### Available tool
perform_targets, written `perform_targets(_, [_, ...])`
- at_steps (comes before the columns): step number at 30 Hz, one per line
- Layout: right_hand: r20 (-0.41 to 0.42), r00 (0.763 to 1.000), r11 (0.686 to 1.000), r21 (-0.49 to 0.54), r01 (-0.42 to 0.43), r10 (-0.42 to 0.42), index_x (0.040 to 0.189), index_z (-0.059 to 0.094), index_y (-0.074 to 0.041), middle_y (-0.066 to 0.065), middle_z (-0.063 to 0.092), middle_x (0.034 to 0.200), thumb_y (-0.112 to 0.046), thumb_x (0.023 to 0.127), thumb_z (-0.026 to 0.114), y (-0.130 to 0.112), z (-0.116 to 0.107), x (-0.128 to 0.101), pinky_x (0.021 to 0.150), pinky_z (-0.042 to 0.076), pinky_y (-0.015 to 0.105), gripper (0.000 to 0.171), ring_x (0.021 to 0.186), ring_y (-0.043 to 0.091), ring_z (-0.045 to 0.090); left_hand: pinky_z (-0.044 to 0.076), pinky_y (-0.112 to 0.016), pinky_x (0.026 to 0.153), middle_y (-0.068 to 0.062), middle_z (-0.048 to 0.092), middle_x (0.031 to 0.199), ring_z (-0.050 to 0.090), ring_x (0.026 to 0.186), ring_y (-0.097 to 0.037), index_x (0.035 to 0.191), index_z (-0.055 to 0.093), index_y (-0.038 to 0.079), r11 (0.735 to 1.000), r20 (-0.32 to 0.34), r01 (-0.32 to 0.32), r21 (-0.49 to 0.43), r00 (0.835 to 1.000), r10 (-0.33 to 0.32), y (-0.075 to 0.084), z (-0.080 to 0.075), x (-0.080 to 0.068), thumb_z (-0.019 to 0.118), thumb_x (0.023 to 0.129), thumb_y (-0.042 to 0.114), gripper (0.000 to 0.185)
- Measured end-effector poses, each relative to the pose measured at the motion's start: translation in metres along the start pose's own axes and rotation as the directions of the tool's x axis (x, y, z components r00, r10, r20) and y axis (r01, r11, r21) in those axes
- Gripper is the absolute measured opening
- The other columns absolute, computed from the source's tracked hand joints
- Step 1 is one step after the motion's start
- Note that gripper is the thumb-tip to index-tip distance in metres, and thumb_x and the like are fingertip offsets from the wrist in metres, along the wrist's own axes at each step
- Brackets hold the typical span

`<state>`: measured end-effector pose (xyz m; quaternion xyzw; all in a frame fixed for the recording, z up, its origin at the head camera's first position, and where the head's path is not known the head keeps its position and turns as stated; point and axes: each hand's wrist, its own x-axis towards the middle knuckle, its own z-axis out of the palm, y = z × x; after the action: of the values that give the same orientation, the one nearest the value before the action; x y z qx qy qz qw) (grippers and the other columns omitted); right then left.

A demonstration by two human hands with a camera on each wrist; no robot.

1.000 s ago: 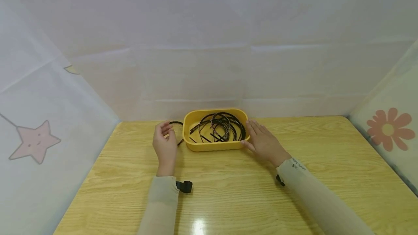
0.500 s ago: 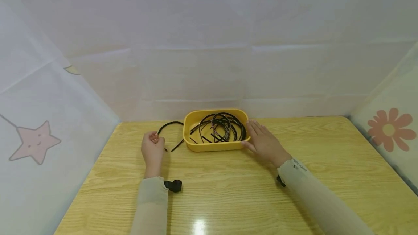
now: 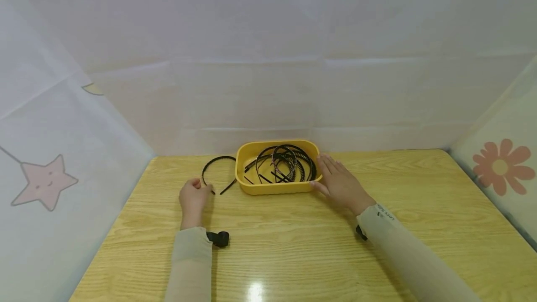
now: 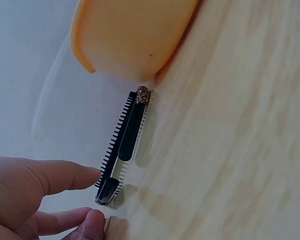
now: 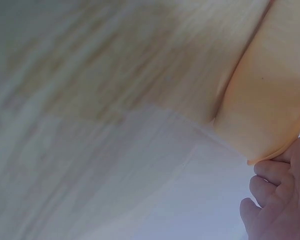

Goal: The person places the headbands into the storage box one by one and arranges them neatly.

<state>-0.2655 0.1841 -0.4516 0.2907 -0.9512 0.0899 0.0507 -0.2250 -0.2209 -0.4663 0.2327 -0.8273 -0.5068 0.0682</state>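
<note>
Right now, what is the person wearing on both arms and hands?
Both hands are bare: left hand, right hand. Each arm is covered to the wrist by a pale beige long sleeve. A black strap or clip sits at the left wrist, another black piece under the right cuff, which bears small dark lettering.

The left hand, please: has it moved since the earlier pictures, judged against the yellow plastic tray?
Yes. The left hand has drawn away from the yellow plastic tray, leftward and toward the person, leaving the black toothed headband lying on the wooden table beside the tray.
</note>
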Motion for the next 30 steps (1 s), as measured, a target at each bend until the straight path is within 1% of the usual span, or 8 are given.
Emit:
perform_targets(4, [0.01,1.0,1.0,0.002,-0.006,0.006,0.159,0.019,0.006,0.023,0.016,0.166,-0.053,0.107,0.04,0.0,0.0,0.001,0.124,0.016,0.054,0.081,0.153,0.038,0.017,0.045,-0.056,0.105,-0.032,0.048,0.139,0.048,0.126,-0.047,0.144,0.045,-0.012,0.999,0.019,0.006,0.048,1.0,-0.007,-0.001,0.0,0.001,0.066,0.097,0.015,0.059])
perform_targets(10, [0.009,1.0,1.0,0.001,-0.008,0.008,0.159,0.018,0.006,0.022,0.015,0.166,-0.052,0.107,0.043,-0.001,0.001,0.002,0.125,0.015,0.053,0.082,0.154,0.038,0.016,0.047,-0.056,0.103,-0.033,0.05,0.136,0.049,0.124,-0.048,0.142,0.048,-0.012,0.995,0.02,-0.004,0.096,1.0,0.002,-0.003,0.0,0.003,0.067,0.096,0.014,0.056])
perform_targets(17, [0.012,1.0,1.0,0.002,-0.013,0.013,0.159,0.018,0.006,0.023,0.016,0.166,-0.051,0.107,0.043,0.0,0.001,0.002,0.125,0.015,0.053,0.081,0.154,0.037,0.015,0.05,-0.051,0.092,-0.029,0.056,0.126,0.054,0.111,-0.04,0.139,0.051,-0.014,0.987,0.024,-0.013,0.16,1.0,0.009,-0.001,-0.002,0.003,0.063,0.096,0.008,0.05])
perform_targets(20, [0.011,1.0,1.0,-0.002,-0.011,0.011,0.159,0.019,0.006,0.022,0.017,0.166,-0.052,0.107,0.043,0.0,0.001,0.002,0.125,0.015,0.053,0.081,0.154,0.037,0.015,0.051,-0.051,0.094,-0.03,0.057,0.129,0.055,0.115,-0.042,0.139,0.051,-0.014,0.985,0.027,-0.012,0.173,1.0,0.007,0.0,-0.005,0.001,0.062,0.095,0.007,0.049])
perform_targets(23, [0.01,1.0,1.0,-0.002,-0.01,0.01,0.159,0.019,0.006,0.023,0.017,0.166,-0.051,0.107,0.043,0.0,0.001,0.002,0.124,0.015,0.053,0.081,0.154,0.037,0.016,0.051,-0.052,0.098,-0.031,0.055,0.134,0.053,0.122,-0.044,0.141,0.049,-0.014,0.985,0.046,0.001,0.173,0.999,-0.01,0.001,-0.008,-0.001,0.061,0.097,0.008,0.05])
perform_targets(28, [0.013,1.0,1.0,0.002,-0.01,0.01,0.159,0.02,0.006,0.023,0.017,0.166,-0.051,0.107,0.043,-0.001,0.0,0.001,0.125,0.015,0.053,0.08,0.154,0.037,0.016,0.046,-0.056,0.106,-0.034,0.052,0.137,0.048,0.131,-0.048,0.146,0.041,-0.017,0.984,0.08,0.018,0.179,0.996,-0.033,0.004,-0.016,-0.002,0.058,0.1,0.012,0.057])
perform_targets(30, [0.016,1.0,1.0,-0.001,-0.01,0.01,0.159,0.02,0.006,0.023,0.017,0.166,-0.05,0.107,0.043,-0.001,-0.001,0.001,0.125,0.015,0.052,0.08,0.154,0.037,0.016,0.044,-0.057,0.108,-0.034,0.05,0.141,0.046,0.133,-0.049,0.147,0.039,-0.017,0.986,0.095,0.031,0.165,0.994,-0.047,0.005,-0.019,-0.001,0.057,0.1,0.015,0.059])
